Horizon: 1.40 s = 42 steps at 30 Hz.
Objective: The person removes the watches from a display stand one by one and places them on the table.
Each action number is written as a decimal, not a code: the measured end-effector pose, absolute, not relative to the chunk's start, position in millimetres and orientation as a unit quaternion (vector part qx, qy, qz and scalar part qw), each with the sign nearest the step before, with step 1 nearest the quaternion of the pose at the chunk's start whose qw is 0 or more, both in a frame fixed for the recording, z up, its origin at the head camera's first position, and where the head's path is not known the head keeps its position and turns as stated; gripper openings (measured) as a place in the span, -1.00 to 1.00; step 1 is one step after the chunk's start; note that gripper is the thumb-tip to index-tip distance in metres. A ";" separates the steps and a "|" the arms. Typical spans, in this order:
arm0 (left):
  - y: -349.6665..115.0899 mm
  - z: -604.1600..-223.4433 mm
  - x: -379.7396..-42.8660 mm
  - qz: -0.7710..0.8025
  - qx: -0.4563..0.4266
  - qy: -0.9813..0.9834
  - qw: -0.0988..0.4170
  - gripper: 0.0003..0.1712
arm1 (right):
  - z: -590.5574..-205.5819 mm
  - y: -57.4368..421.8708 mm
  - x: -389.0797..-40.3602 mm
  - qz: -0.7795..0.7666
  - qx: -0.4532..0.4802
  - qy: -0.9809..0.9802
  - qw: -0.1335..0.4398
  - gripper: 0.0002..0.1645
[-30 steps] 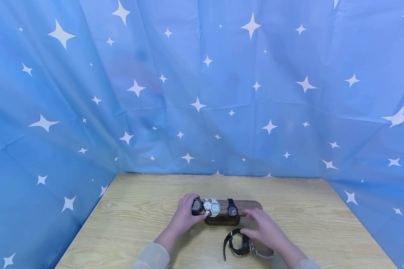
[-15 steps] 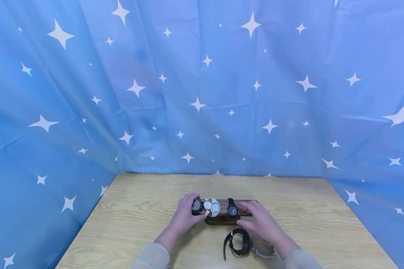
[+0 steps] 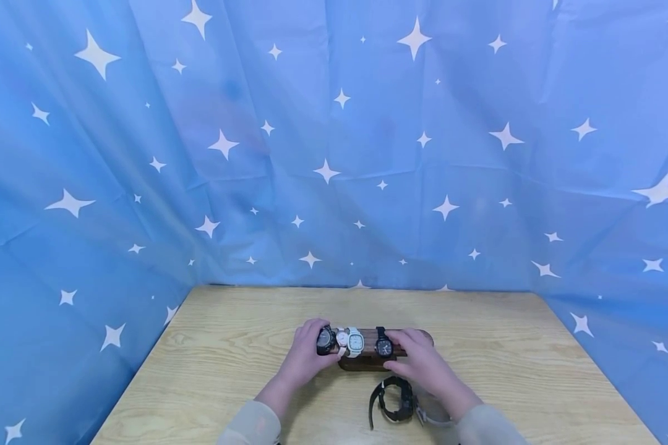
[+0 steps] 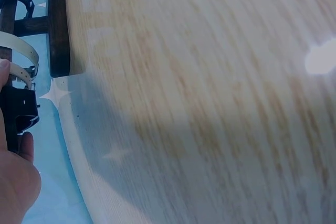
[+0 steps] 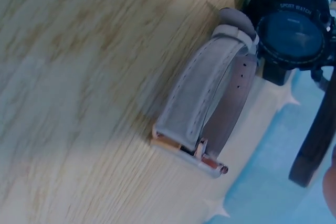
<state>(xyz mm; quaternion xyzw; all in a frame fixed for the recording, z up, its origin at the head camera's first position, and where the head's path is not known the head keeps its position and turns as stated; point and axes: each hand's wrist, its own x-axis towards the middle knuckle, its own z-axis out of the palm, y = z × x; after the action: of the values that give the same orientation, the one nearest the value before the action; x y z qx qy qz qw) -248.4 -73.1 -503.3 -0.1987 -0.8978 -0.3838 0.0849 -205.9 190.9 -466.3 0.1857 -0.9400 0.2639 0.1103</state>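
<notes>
A dark wooden watch stand (image 3: 370,342) carries several watches along its bar. My left hand (image 3: 303,357) grips the bar's left end, beside a black round-faced watch (image 3: 326,340). To its right are a small white-strapped watch (image 3: 342,339) and a pale square watch (image 3: 355,342). Farther along sits a black square watch (image 3: 384,348). My right hand (image 3: 423,364) reaches over the bar from the right, fingertips at this watch's edge and thumb below in front; whether they pinch it is hidden. The left wrist view shows the left thumb (image 4: 26,146) near a black strap.
In front of the stand, a black sport watch (image 5: 292,38) lies on the wooden table (image 3: 228,346). Beside it is a grey strap with a rose-gold buckle (image 5: 194,93), partly under my right forearm in the head view. A blue star-patterned curtain (image 3: 334,142) hangs behind.
My right hand has moved left along the bar, from its right end to the black square watch. My left hand keeps its grip at the left end.
</notes>
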 end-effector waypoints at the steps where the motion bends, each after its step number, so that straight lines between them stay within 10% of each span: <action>1: -73.1 -503.4 -248.3 -0.384 -0.199 -0.898 0.084 -0.18 | -466.3 189.5 -206.1 0.259 0.186 -0.942 0.109 -0.32; 42: -70.8 -499.8 -246.4 -0.377 -0.200 -0.899 0.093 -0.21 | -471.9 214.4 -211.4 0.221 0.189 -0.940 0.181 -0.36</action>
<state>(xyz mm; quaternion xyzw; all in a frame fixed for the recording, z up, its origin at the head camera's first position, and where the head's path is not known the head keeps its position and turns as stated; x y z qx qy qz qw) -246.4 -70.8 -499.8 -0.1997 -0.8994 -0.3774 0.0935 -211.4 214.4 -471.9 0.1891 -0.9396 0.2206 0.1807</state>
